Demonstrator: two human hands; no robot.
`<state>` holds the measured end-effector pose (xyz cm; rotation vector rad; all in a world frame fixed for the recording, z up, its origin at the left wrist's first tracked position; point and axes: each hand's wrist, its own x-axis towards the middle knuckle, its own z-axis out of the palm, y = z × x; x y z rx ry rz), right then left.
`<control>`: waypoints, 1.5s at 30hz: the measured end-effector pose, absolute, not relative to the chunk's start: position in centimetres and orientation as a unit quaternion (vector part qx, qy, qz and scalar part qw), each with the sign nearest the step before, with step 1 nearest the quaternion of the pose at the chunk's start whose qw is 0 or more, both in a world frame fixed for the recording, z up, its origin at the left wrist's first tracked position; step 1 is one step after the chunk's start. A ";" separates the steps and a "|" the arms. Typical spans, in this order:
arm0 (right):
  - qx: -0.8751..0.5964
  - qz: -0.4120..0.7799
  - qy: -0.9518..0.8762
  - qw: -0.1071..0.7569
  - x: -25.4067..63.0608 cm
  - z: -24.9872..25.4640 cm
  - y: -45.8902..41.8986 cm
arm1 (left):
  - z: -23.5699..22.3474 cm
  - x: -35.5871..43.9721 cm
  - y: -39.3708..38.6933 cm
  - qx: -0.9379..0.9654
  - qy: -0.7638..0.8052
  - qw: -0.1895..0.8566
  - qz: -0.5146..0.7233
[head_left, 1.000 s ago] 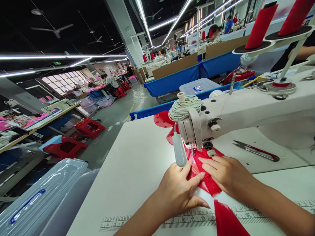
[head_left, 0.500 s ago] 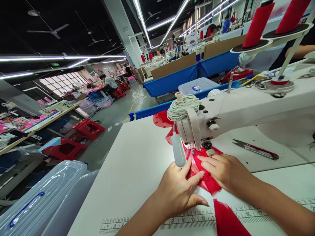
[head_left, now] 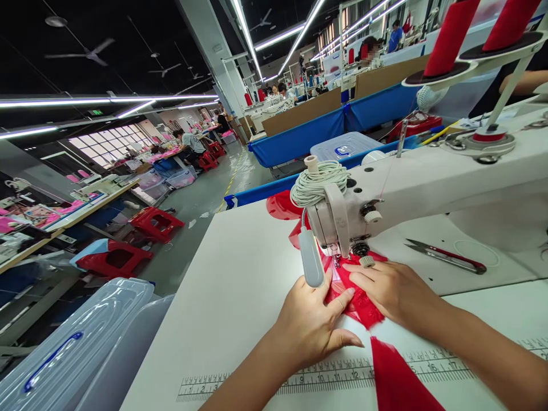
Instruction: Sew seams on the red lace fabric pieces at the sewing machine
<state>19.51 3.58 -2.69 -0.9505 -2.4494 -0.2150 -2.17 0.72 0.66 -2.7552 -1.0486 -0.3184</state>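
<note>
Red sheer lace fabric [head_left: 357, 297] lies under the presser foot [head_left: 336, 261] of a white sewing machine [head_left: 411, 182]. My left hand [head_left: 311, 319] rests on the fabric's left side, its fingers spread and the thumb held apart. My right hand [head_left: 396, 288] lies on the right side of the fabric, fingers stretched out toward the foot. Both hands press the cloth to the table from above. A red strip [head_left: 398, 374] of cloth trails toward the front edge. A small grey lamp [head_left: 311, 260] hangs beside the needle area, over my left fingertips.
Thread snips [head_left: 447, 257] lie on the machine bed at right. A printed ruler [head_left: 317, 382] runs along the table front. Red thread cones [head_left: 451, 40] stand above the machine. Clear plastic bins [head_left: 72, 342] are at lower left, near red stools [head_left: 113, 257]. Other people work farther back.
Both hands and the fabric have shifted slightly forward toward the presser foot. The trailing red strip has moved forward a little too. The camera view has tilted slightly.
</note>
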 end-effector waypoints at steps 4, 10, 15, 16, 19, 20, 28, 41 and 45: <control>-0.364 -0.055 -0.901 0.231 19.5 -2.6 3.6 | 0.8 -2.1 0.8 -0.926 -0.350 0.089 -0.113; -0.376 -0.047 -0.899 0.218 19.5 -2.7 4.0 | 0.8 -2.1 0.9 -0.922 -0.352 0.111 -0.116; -0.369 -0.040 -0.902 0.221 19.7 -2.7 4.2 | 0.4 -2.2 1.0 -0.917 -0.364 0.123 -0.105; -0.365 -0.040 -0.903 0.225 19.8 -2.8 4.2 | 0.4 -2.1 1.0 -0.917 -0.367 0.121 -0.103; -0.339 -0.047 -0.910 0.235 20.0 -3.2 4.0 | 0.3 -1.9 0.9 -0.917 -0.368 0.109 -0.104; -0.331 -0.052 -0.912 0.238 20.0 -3.3 4.0 | 0.3 -1.8 0.9 -0.919 -0.365 0.104 -0.105; -0.338 -0.060 -0.906 0.246 19.9 -3.3 3.8 | -0.6 -1.5 0.2 -0.923 -0.350 0.121 -0.100; -0.361 -0.026 -0.900 0.243 19.7 -2.8 4.0 | -0.7 -1.6 0.3 -0.915 -0.366 0.149 -0.081; -0.377 -0.016 -0.897 0.230 19.5 -2.6 4.2 | -0.6 -1.6 0.4 -0.913 -0.365 0.163 -0.083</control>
